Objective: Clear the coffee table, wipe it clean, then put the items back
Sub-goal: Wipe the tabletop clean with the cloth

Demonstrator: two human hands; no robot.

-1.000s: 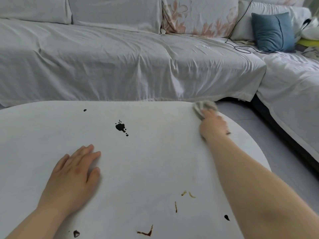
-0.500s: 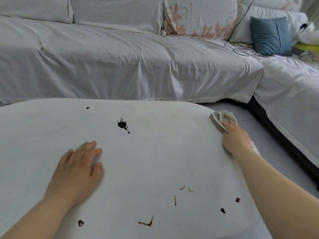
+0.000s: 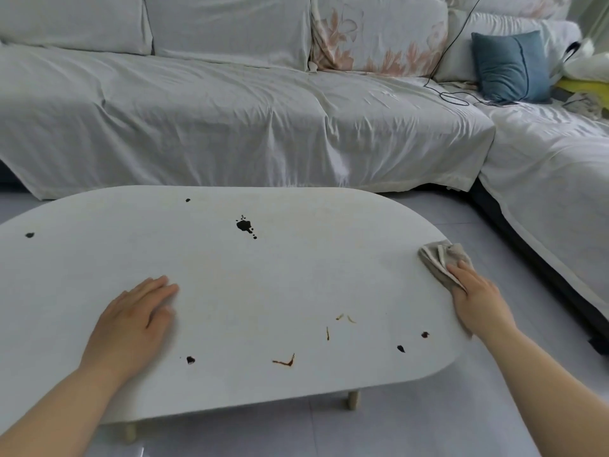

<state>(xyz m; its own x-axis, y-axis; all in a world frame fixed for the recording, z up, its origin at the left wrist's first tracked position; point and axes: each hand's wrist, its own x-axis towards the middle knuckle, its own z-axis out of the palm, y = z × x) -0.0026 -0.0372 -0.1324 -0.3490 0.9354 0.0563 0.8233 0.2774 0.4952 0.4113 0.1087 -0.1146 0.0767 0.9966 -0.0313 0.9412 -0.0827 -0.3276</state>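
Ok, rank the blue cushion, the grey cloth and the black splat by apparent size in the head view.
1. blue cushion
2. grey cloth, partly under the right hand
3. black splat, clearly smallest

There is one coffee table [image 3: 230,275], and on it one grey cloth [image 3: 438,258] and two hands, the left hand [image 3: 131,321] and the right hand [image 3: 478,301]. Its top has six dark spots [image 3: 245,225] and four brownish streaks [image 3: 283,362]. Behind are one blue cushion [image 3: 507,65] and one flowered cushion [image 3: 379,34].
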